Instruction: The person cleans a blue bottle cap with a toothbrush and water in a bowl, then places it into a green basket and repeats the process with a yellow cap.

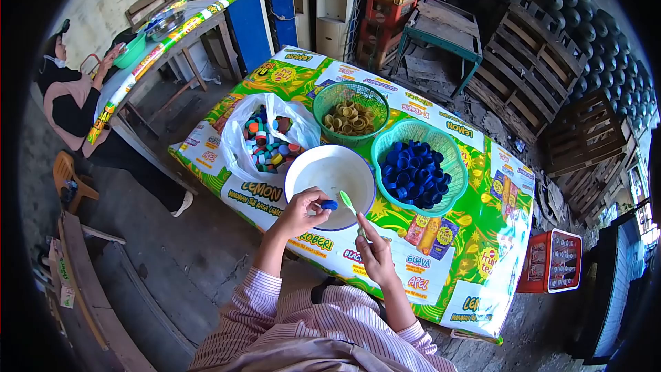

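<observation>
My left hand (304, 213) pinches a blue bottle cap (329, 204) over the near rim of a white bowl (297, 173). A light green toothbrush (348, 202) is gripped in my right hand (374, 251), its head pointing toward the cap but apart from it. Beyond the bowl, a green basket (321, 101) holds yellowish caps (350, 119). Many dark blue caps (413, 171) fill the light green basket (457, 158) to the right. On the left, a white plastic bag (237, 139) lies open around caps of mixed colours (270, 153).
A printed green and white cover (454, 248) spans the table. To the left, another person (76, 96) sits at a second table with a green basin (131, 52). A red crate (551, 262) stands right of my table; wooden pallets (533, 62) lean behind it.
</observation>
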Available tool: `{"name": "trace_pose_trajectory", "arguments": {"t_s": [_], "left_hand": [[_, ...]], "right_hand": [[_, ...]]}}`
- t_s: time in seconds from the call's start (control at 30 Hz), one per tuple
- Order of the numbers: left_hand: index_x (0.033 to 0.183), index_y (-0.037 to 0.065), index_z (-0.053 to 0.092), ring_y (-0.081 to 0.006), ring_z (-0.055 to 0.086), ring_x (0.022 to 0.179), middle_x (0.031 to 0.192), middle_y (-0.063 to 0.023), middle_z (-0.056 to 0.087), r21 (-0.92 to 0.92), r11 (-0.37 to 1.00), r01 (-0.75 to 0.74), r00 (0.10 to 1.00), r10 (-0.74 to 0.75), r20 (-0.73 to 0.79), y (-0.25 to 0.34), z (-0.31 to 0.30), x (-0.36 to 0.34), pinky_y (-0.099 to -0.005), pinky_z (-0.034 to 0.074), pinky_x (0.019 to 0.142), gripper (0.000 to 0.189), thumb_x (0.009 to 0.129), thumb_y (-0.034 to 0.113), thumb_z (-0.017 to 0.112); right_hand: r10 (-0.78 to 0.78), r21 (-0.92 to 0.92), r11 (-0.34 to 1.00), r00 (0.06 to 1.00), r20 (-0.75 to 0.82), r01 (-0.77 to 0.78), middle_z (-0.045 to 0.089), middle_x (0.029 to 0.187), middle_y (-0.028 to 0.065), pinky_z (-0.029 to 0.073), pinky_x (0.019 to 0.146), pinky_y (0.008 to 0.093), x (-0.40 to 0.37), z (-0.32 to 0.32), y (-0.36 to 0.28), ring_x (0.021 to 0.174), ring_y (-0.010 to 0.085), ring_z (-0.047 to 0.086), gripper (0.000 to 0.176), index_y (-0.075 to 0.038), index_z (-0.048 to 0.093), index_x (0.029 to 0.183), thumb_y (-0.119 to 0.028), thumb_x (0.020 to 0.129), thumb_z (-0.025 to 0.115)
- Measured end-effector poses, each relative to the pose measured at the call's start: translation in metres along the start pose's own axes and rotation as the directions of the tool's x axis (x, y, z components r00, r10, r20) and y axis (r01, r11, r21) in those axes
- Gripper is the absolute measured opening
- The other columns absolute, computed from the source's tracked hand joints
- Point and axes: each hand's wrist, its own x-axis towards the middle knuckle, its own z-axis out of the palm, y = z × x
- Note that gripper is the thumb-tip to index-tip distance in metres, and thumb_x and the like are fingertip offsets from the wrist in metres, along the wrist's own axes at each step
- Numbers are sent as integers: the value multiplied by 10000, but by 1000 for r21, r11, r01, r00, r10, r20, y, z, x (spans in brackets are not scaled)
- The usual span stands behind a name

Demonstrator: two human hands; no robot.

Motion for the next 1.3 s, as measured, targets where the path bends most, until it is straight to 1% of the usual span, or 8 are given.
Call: {"name": "trace_pose_trajectory", "arguments": {"t_s": [0.17, 0.23, 0.37, 0.57, 0.63, 0.97, 1.17, 1.3], "left_hand": [[851, -28, 545, -99, 556, 713, 819, -44, 541, 49, 999, 7, 1000, -8, 18, 9, -2, 0, -211, 472, 648, 147, 728, -3, 623], [852, -29, 545, -106, 557, 707, 815, -48, 539, 125, 992, 14, 999, -19, 37, 13, -4, 0, -218, 473, 647, 150, 726, -2, 623], [844, -27, 539, -119, 559, 692, 798, -57, 528, 223, 974, -32, 999, 28, 18, 15, -5, 5, -237, 475, 651, 147, 725, -3, 621], [852, -33, 540, -136, 568, 691, 802, -62, 525, 174, 985, -8, 1000, 3, 30, 16, -7, 12, -239, 485, 632, 165, 711, -14, 622], [855, -33, 542, -140, 572, 692, 807, -64, 531, 175, 985, 6, 998, -17, 61, 17, -6, 13, -239, 487, 627, 169, 708, -15, 623], [834, -44, 538, -133, 584, 706, 792, -67, 543, 408, 913, 27, 998, -48, 40, 24, -4, 18, -238, 488, 659, 172, 694, -26, 637], [815, -37, 516, -145, 590, 690, 771, -68, 544, 176, 984, 12, 998, -2, -60, 19, 3, 17, -243, 489, 654, 180, 685, -26, 639], [844, -34, 545, -133, 592, 671, 780, -69, 554, 256, 966, -37, 998, 49, -41, 17, 4, 15, -245, 471, 605, 154, 711, -22, 623]], "right_hand": [[-52, -125, 990, 997, 64, 60, 542, 659, 126, 425, 547, 256, 6, -2, -4, 519, 101, 482, 459, -112, 403, 1301, -14, 857, 468], [-189, -286, 946, 977, -102, 154, 418, 547, 14, 333, 482, 204, 12, -2, 9, 483, 54, 367, 446, -86, 413, 1293, -17, 856, 470], [-152, -115, 982, 988, 8, 152, 421, 532, 33, 346, 489, 218, 7, -1, 0, 482, 71, 364, 450, -91, 430, 1281, 7, 843, 466], [-129, -200, 974, 986, -105, 106, 426, 546, 37, 356, 500, 225, 12, -4, 2, 496, 80, 373, 456, -99, 434, 1279, 16, 839, 470], [-319, -145, 940, 946, -52, 309, 413, 526, 41, 351, 495, 225, 13, 0, 1, 490, 88, 375, 463, -96, 436, 1275, 30, 831, 468], [-143, -167, 977, 988, -57, 131, 460, 554, 97, 369, 496, 251, 11, -1, -3, 481, 117, 398, 464, -118, 436, 1276, 8, 832, 484], [-248, -160, 957, 968, -31, 241, 473, 585, 114, 386, 516, 248, 10, -3, -8, 500, 124, 427, 459, -107, 432, 1277, 5, 835, 487], [-30, -256, 967, 996, -86, 7, 563, 737, 175, 453, 599, 289, 14, -6, 2, 579, 197, 557, 469, -128, 404, 1296, -16, 847, 479]]}}
